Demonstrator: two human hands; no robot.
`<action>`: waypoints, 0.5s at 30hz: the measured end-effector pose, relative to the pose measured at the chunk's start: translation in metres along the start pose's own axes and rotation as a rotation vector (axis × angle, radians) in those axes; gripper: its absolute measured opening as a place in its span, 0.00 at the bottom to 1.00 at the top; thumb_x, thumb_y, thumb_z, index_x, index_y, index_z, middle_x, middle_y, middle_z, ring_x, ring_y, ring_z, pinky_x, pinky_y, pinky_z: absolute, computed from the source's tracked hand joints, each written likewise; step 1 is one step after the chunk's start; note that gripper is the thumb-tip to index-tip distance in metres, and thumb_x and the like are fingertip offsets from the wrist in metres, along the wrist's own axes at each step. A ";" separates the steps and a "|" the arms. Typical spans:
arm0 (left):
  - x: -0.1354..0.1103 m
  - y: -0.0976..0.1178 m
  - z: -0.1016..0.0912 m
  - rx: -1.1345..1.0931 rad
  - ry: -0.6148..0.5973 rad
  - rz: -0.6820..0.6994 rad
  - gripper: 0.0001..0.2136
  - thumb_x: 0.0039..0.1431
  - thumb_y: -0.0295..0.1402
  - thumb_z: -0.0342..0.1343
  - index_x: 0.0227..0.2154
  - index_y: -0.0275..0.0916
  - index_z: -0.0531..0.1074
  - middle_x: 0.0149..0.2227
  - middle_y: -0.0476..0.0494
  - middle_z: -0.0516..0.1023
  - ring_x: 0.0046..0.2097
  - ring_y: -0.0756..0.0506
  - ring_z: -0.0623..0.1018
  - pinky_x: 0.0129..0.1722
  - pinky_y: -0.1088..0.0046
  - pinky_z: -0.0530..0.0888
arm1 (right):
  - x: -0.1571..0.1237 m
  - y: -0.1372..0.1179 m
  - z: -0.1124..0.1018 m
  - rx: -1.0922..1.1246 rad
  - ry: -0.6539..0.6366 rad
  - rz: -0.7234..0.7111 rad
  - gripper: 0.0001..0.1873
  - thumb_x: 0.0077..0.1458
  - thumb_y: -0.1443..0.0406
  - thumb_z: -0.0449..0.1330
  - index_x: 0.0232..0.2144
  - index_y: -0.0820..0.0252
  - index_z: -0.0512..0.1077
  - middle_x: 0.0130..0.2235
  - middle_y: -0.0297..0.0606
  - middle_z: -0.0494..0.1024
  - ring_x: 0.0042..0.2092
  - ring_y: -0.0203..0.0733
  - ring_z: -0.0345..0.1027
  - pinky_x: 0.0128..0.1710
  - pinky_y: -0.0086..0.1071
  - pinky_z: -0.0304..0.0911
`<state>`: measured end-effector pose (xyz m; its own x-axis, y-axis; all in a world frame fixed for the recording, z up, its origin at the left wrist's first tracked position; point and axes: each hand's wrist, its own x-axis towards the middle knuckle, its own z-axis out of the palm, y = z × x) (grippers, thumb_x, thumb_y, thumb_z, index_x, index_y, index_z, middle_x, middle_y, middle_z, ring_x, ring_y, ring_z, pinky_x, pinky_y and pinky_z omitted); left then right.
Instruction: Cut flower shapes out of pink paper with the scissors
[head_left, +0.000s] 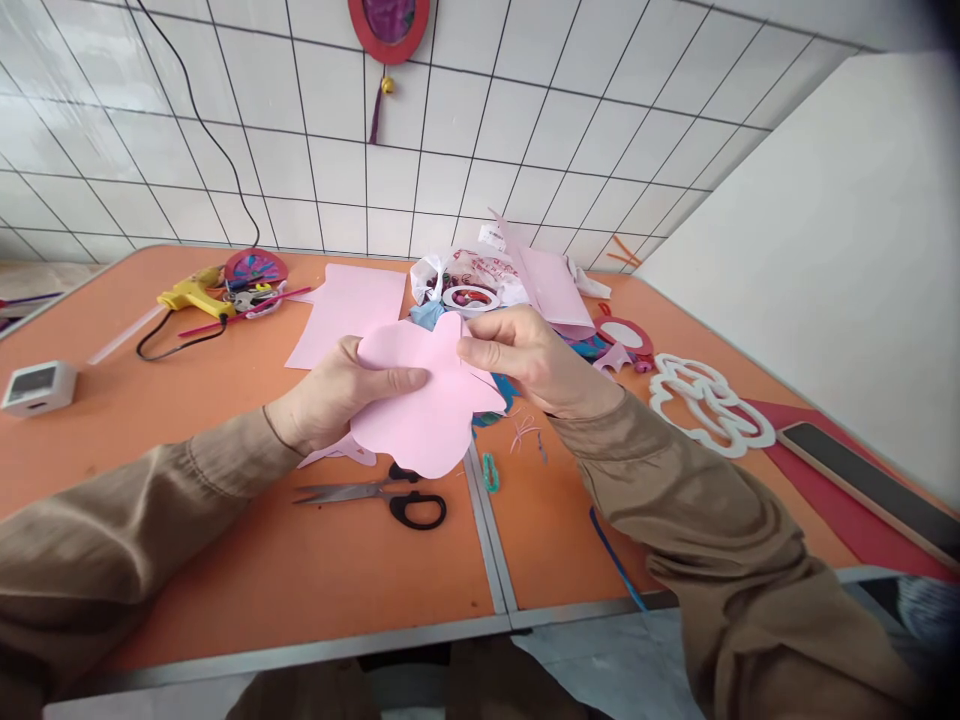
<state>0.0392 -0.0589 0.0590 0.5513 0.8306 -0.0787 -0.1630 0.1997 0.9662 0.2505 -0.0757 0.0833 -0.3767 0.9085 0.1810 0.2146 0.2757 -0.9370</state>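
Both of my hands hold a pink foam cut-out (427, 405) with a lobed, flower-like outline above the orange table (225, 560). My left hand (337, 395) grips its left edge, thumb lying across the front. My right hand (536, 360) pinches its upper right lobe between thumb and fingers. Black-handled scissors (382, 495) lie shut on the table just below the cut-out. A pink foam sheet (349, 310) lies flat behind my hands.
A yellow glue gun (195, 297) with a black cord lies far left, near a round pink ornament (256, 268). A white device (37, 387) sits at the left edge. A plastic bag of craft scraps (480, 280), a white foam cut-out (709, 405), a red sheet and a phone (870, 485) lie right.
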 end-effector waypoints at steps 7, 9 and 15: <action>0.002 0.001 -0.002 -0.038 -0.001 0.020 0.15 0.44 0.33 0.73 0.36 0.35 0.82 0.34 0.39 0.85 0.33 0.39 0.84 0.30 0.67 0.81 | 0.001 -0.005 -0.005 -0.024 -0.039 -0.041 0.26 0.54 0.51 0.65 0.16 0.60 0.63 0.19 0.29 0.62 0.23 0.31 0.55 0.23 0.29 0.48; 0.003 0.002 -0.002 -0.060 -0.007 0.018 0.14 0.44 0.32 0.73 0.35 0.35 0.82 0.34 0.40 0.85 0.33 0.39 0.83 0.30 0.68 0.81 | 0.001 -0.006 -0.008 -0.030 -0.037 -0.063 0.24 0.54 0.53 0.65 0.16 0.60 0.64 0.19 0.29 0.62 0.23 0.30 0.55 0.23 0.29 0.48; 0.005 0.004 -0.003 -0.092 -0.015 0.006 0.12 0.44 0.31 0.73 0.33 0.36 0.82 0.32 0.42 0.85 0.32 0.41 0.83 0.30 0.68 0.80 | 0.000 -0.010 -0.012 -0.004 -0.037 -0.002 0.14 0.51 0.58 0.66 0.21 0.61 0.72 0.21 0.31 0.69 0.24 0.32 0.61 0.23 0.29 0.54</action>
<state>0.0385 -0.0527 0.0616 0.5625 0.8240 -0.0681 -0.2409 0.2421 0.9399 0.2588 -0.0748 0.0960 -0.4105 0.8956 0.1714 0.2173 0.2786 -0.9355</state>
